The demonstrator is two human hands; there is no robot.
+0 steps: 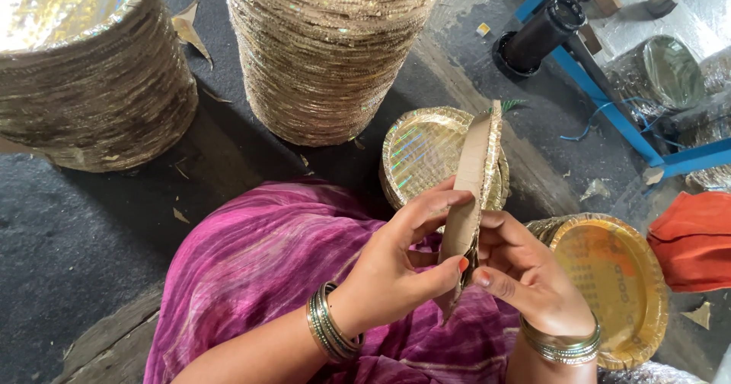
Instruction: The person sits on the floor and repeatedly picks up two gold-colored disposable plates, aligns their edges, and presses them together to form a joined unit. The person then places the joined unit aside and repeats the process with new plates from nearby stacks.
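Paper plates (474,194), a thin bunch of them turned on edge so you see brown cardboard backing on one side and a gold foil rim on the other, sit right in the middle of the view, pinched between both hands over a lap draped in purple-pink cloth (259,262). Left hand (400,266) has fingers curled over the cardboard face with the thumb pressing near the bottom edge, so it's clearly gripping the bunch; right hand (525,274) is closed on the same bunch from the foil side, fingertips meeting the left thumb low down. Both wrists carry metal bangles. At about 12 o'clock from the hands, just behind the held bunch, there's a short pile of gold plates (422,156) lying face up on the dark floor (68,232). At 4 o'clock, close to the right wrist, another gold stack (620,277) sits face up. Way up at 11 and 10 o'clock are two tall stacks, one ribbed tower (327,49) and one shiny-topped tower (84,72), well apart from the hands. A blue metal frame (609,110) and an orange cloth (693,239) are off at 2 to 3 o'clock. Judging by it, plenty is already piled up in those towers, while the small piles near the lap look like what's left to go through, with this bunch mid-handling.
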